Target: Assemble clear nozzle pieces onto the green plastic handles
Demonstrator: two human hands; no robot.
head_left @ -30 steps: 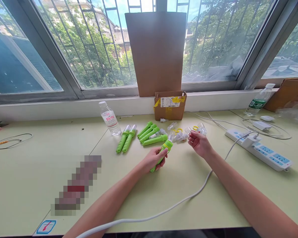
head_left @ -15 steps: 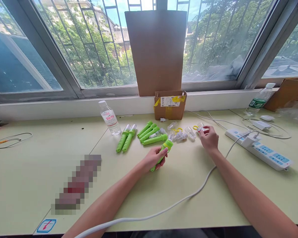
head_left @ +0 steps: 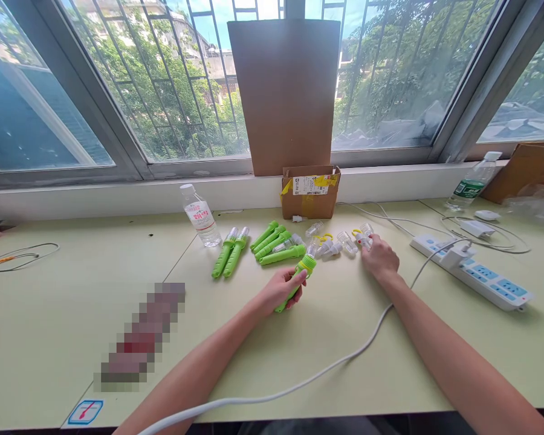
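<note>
My left hand (head_left: 286, 289) is closed around a green torch-like stick (head_left: 306, 263), which tilts up to the right. It has a ribbed green collar, a thin yellow ring and a clear tip. My right hand (head_left: 381, 257) pinches a small white piece with a red spot (head_left: 365, 241) low over the table; its exact kind is too small to tell. Beside those fingers lie a clear plastic cap (head_left: 346, 242) and a yellow ring (head_left: 356, 232). Several green handles (head_left: 272, 240) lie in a group beyond my left hand. Two green sticks with clear tips (head_left: 231, 252) rest farther left.
A water bottle (head_left: 200, 216) stands behind the green sticks. A small cardboard box (head_left: 310, 202) sits by the window ledge. On the right is a power strip (head_left: 476, 275) with a plug in it. A white cable (head_left: 340, 364) crosses the table beneath my right forearm.
My right hand has shifted slightly, its fingers turning downward around the small white piece; the clear cap and yellow ring beside it show more fully. The left hand stays in place with the green stick.
</note>
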